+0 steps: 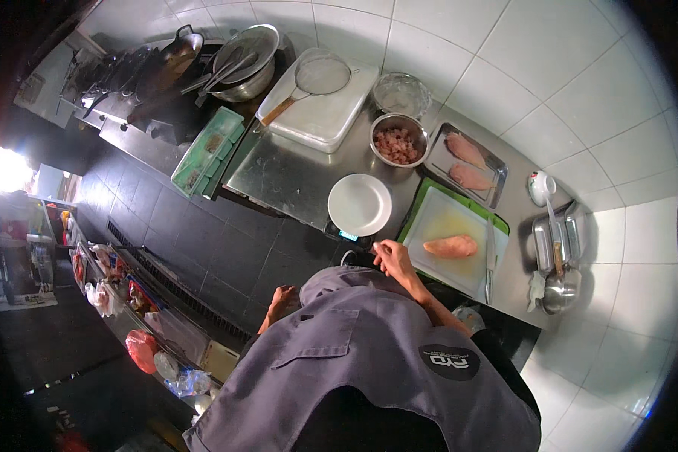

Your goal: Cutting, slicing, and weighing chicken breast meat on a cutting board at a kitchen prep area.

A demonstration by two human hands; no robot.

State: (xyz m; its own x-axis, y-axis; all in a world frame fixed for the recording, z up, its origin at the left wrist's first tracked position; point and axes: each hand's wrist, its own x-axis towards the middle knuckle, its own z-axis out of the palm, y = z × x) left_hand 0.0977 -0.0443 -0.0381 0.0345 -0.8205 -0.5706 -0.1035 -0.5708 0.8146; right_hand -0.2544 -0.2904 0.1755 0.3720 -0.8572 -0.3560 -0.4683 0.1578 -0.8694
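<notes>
My right hand is over the counter's front edge, between a white round plate and the cutting board. Its fingers are loosely curled, with nothing visible in them. The plate rests on a kitchen scale, whose lit display shows at the near rim. To the right, a raw chicken breast lies on a white cutting board over a green one. A knife lies along the board's right side. My left hand hangs low beside my grey apron, fingers curled in and partly hidden.
Behind the plate stands a steel bowl of diced meat, beside a metal tray with two chicken pieces. A strainer lies on a white lidded container. Green containers stand left; a ladle and steel pans lie right.
</notes>
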